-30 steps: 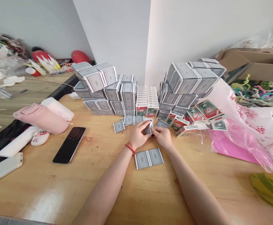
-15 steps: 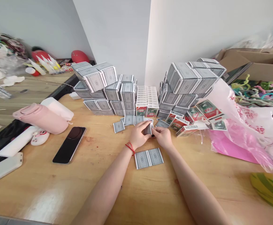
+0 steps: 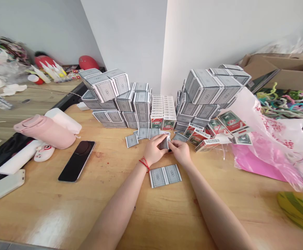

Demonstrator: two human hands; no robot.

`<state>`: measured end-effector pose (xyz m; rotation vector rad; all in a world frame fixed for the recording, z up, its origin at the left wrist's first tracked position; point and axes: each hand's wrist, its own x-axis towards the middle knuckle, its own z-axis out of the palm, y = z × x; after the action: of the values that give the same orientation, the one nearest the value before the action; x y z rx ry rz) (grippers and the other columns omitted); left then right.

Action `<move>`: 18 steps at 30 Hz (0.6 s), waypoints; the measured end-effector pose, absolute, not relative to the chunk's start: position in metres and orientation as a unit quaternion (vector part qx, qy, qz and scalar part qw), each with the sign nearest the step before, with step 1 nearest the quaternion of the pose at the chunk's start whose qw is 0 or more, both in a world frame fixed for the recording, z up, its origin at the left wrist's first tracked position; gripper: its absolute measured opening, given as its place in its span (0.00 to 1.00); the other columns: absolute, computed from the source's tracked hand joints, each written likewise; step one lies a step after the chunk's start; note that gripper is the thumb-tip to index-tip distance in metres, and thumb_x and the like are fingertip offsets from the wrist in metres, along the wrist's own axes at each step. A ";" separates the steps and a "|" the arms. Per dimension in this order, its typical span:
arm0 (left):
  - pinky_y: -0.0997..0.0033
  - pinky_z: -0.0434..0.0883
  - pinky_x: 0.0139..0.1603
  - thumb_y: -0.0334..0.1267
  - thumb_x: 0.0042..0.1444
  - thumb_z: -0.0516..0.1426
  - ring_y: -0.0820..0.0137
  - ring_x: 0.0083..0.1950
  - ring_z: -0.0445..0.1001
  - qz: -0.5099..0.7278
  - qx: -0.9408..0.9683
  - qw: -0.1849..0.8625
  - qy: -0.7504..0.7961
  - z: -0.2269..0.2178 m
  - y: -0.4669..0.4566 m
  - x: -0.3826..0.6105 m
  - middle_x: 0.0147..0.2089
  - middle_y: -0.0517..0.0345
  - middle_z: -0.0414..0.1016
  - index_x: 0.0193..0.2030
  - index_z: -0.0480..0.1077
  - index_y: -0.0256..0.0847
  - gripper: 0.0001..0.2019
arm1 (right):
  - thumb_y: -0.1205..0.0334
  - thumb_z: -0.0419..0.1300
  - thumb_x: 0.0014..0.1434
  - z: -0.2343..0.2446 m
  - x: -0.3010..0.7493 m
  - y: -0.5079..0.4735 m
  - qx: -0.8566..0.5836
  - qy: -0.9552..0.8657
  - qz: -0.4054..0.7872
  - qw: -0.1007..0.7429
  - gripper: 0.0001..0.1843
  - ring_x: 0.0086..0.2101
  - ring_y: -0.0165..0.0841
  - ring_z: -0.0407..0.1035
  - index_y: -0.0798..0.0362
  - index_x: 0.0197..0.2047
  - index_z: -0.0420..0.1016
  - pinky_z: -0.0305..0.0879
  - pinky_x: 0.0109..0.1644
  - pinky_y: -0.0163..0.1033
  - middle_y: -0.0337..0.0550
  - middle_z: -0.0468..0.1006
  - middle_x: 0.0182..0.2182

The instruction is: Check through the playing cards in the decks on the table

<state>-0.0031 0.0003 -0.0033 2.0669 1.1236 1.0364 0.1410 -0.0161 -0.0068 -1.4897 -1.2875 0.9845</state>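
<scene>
Playing cards [image 3: 163, 143] with grey-patterned backs are held low over the glossy wood-grain table [image 3: 96, 211], wrapped by your left hand's curled fingers [image 3: 155, 140] and pinched at the edge by your right hand [image 3: 180, 150]. Beyond them, boxy card blocks [image 3: 142, 102] rise before smooth pale walls [image 3: 130, 34], with crinkled pink-and-white plastic [image 3: 264, 146] and fuzzy coloured strands [image 3: 281, 100] toward your right.

I counted two tall stacks of card-backed blocks [image 3: 103, 89], two rows of card packs [image 3: 156, 123], one black phone [image 3: 75, 163], one pink bottle [image 3: 48, 132], one yellow tape roll [image 3: 294, 210], one cardboard box [image 3: 294, 80].
</scene>
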 end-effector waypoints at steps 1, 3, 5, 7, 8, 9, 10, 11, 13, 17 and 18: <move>0.57 0.62 0.59 0.29 0.43 0.59 0.65 0.57 0.63 0.385 0.773 0.280 0.420 -0.003 0.000 -0.003 0.56 0.56 0.65 0.55 0.62 0.46 0.29 | 0.52 0.57 0.48 -0.007 0.141 -0.016 -0.598 -0.518 0.406 0.458 0.15 0.24 0.34 0.68 0.56 0.26 0.75 0.64 0.26 0.35 0.44 0.75 0.23; 0.57 0.62 0.59 0.29 0.43 0.59 0.65 0.57 0.63 0.383 0.775 0.276 0.420 -0.003 0.000 -0.003 0.56 0.56 0.66 0.55 0.62 0.46 0.29 | 0.52 0.57 0.48 -0.007 0.141 -0.015 -0.585 -0.513 0.419 0.467 0.15 0.26 0.35 0.69 0.56 0.29 0.75 0.65 0.27 0.35 0.45 0.76 0.26; 0.57 0.63 0.59 0.28 0.43 0.59 0.65 0.57 0.64 0.382 0.777 0.275 0.419 -0.003 0.000 -0.003 0.56 0.56 0.66 0.54 0.63 0.47 0.29 | 0.52 0.57 0.48 -0.006 0.142 -0.015 -0.577 -0.512 0.422 0.476 0.15 0.27 0.35 0.69 0.56 0.31 0.75 0.65 0.28 0.35 0.46 0.77 0.27; 0.57 0.63 0.59 0.28 0.43 0.60 0.65 0.57 0.64 0.381 0.777 0.277 0.417 -0.003 0.000 -0.003 0.56 0.56 0.66 0.54 0.63 0.47 0.29 | 0.52 0.58 0.47 -0.004 0.142 -0.016 -0.577 -0.512 0.419 0.478 0.15 0.26 0.34 0.68 0.57 0.29 0.75 0.64 0.27 0.35 0.45 0.76 0.25; 0.57 0.63 0.59 0.28 0.42 0.60 0.65 0.57 0.64 0.380 0.778 0.279 0.416 -0.003 0.000 -0.003 0.56 0.56 0.66 0.54 0.63 0.47 0.29 | 0.52 0.58 0.47 -0.004 0.142 -0.016 -0.580 -0.511 0.418 0.478 0.15 0.25 0.33 0.67 0.57 0.27 0.74 0.63 0.27 0.34 0.45 0.75 0.24; 0.57 0.63 0.59 0.28 0.42 0.60 0.65 0.57 0.63 0.379 0.778 0.281 0.415 -0.003 0.000 -0.003 0.56 0.56 0.66 0.54 0.63 0.47 0.30 | 0.52 0.58 0.47 -0.003 0.142 -0.016 -0.582 -0.508 0.417 0.478 0.14 0.24 0.32 0.66 0.57 0.26 0.74 0.62 0.26 0.34 0.44 0.74 0.22; 0.57 0.62 0.59 0.29 0.42 0.60 0.65 0.57 0.63 0.378 0.778 0.282 0.415 -0.003 -0.001 -0.003 0.56 0.56 0.66 0.55 0.63 0.47 0.30 | 0.53 0.58 0.47 -0.002 0.141 -0.017 -0.584 -0.505 0.417 0.479 0.14 0.23 0.31 0.65 0.57 0.25 0.73 0.61 0.25 0.33 0.43 0.74 0.21; 0.58 0.62 0.59 0.29 0.42 0.60 0.65 0.58 0.63 0.377 0.778 0.283 0.415 -0.003 -0.001 -0.003 0.56 0.56 0.66 0.55 0.62 0.47 0.30 | 0.53 0.58 0.47 -0.001 0.141 -0.017 -0.587 -0.501 0.417 0.480 0.14 0.22 0.30 0.64 0.56 0.24 0.73 0.60 0.25 0.33 0.42 0.73 0.20; 0.58 0.62 0.60 0.29 0.42 0.60 0.66 0.58 0.63 0.376 0.778 0.284 0.416 -0.003 -0.001 -0.003 0.56 0.57 0.65 0.55 0.62 0.47 0.30 | 0.53 0.59 0.46 0.001 0.141 -0.018 -0.590 -0.494 0.417 0.484 0.13 0.20 0.29 0.63 0.56 0.22 0.72 0.58 0.24 0.33 0.40 0.71 0.18; 0.59 0.61 0.60 0.29 0.43 0.60 0.66 0.58 0.63 0.373 0.780 0.287 0.413 -0.002 -0.001 -0.003 0.57 0.57 0.65 0.55 0.62 0.47 0.30 | 0.53 0.59 0.45 0.001 0.140 -0.017 -0.598 -0.489 0.409 0.487 0.13 0.20 0.29 0.62 0.55 0.21 0.71 0.57 0.24 0.33 0.38 0.70 0.17; 0.58 0.61 0.60 0.29 0.43 0.60 0.66 0.58 0.63 0.373 0.780 0.287 0.413 -0.003 -0.001 -0.003 0.57 0.57 0.65 0.55 0.62 0.47 0.30 | 0.53 0.59 0.45 0.000 0.140 -0.017 -0.600 -0.489 0.407 0.486 0.13 0.20 0.29 0.62 0.55 0.20 0.71 0.57 0.24 0.33 0.38 0.70 0.17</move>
<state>-0.0031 -0.0014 -0.0026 2.0827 1.1035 0.9969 0.1402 -0.0172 0.0000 -1.4597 -1.1887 0.9893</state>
